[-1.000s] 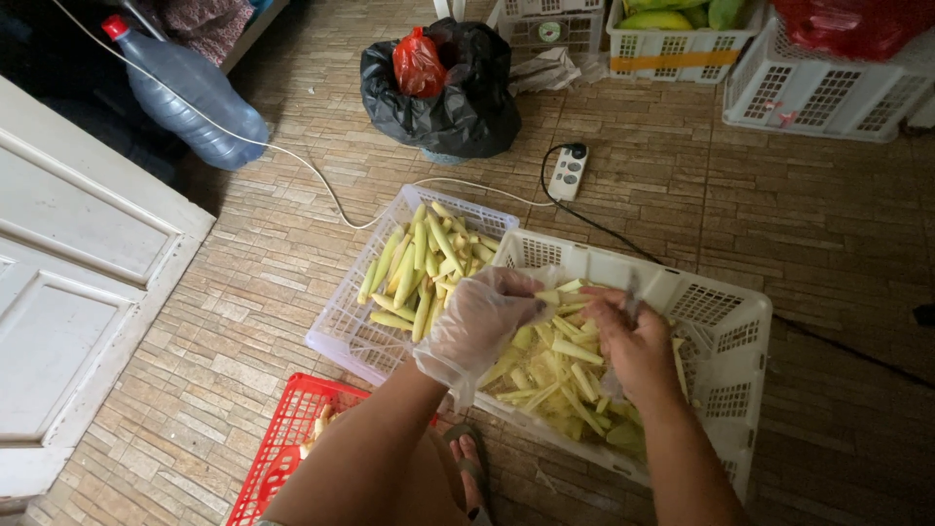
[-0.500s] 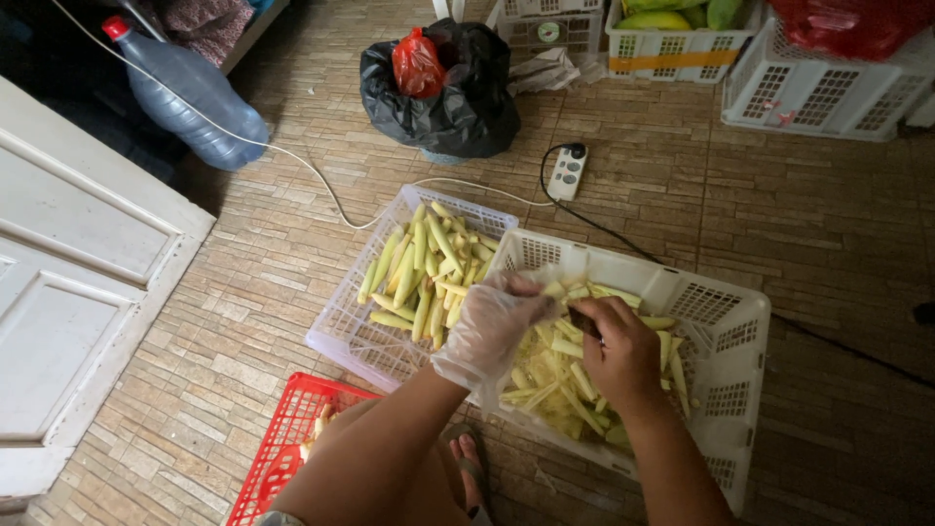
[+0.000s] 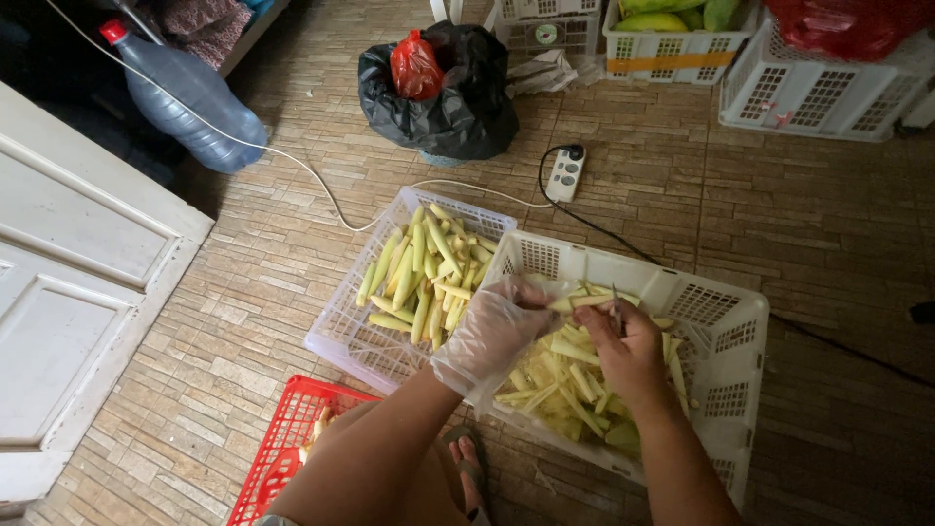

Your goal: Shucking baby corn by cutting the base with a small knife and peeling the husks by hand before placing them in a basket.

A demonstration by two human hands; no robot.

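Two hands work over the near white crate [image 3: 726, 390]: gloved left hand [image 3: 492, 331] pinches a pale fruit strip [image 3: 584, 302] steady for the small knife [image 3: 617, 310] gripped in the bare right hand [image 3: 628, 351], cut strips [image 3: 424, 273] piled in the farther crate [image 3: 360, 336].

A pale yellow-green fruit strip [image 3: 584, 301] lies level above the white basket's [image 3: 726, 321] pile.

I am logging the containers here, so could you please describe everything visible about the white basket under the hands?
The white basket is rectangular plastic with lattice walls, sitting on the tiled floor against a second, paler basket. It holds pale yellow fruit strips. The gloved left hand and bare right hand work above it, holding one strip.
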